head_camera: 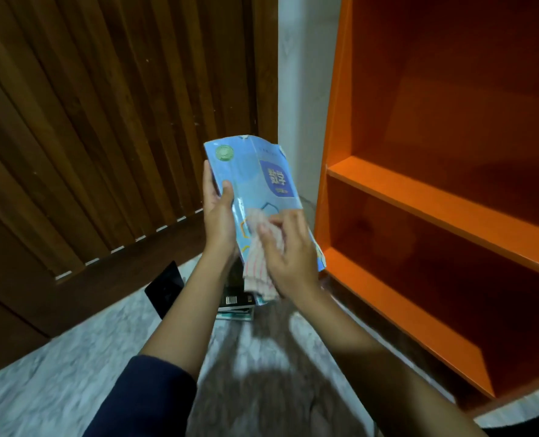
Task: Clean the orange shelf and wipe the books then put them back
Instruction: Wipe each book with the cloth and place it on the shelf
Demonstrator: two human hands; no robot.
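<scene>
Firmly, the left hand [219,216] grips the light blue book [255,171] by its left edge, with the thumb laid on the cover and the fingers wrapped round behind. The book is held up in the air, tilted, with its front cover facing the camera. It has a round green seal near the top and a dark blue title block to the right.

The right hand [290,247] lies over the lower part of the cover. Its fingers are nearly straight and slightly spread, pressing a pale striped cloth [257,272] flat against the book. The hand is blurred, and the loose end of the cloth hangs below the palm.

Just beneath the hands, a small stack of books [236,302] sits on the grey marbled floor [56,357], with a flat black object [165,288] lying beside it to the left. The orange shelf [419,197] stands just right of the book, and its visible compartments hold nothing. A brown slatted wooden door [88,121] fills the left side, and a strip of white wall [302,89] shows between the door and the shelf. A navy sleeve [148,395] covers the left upper arm.
</scene>
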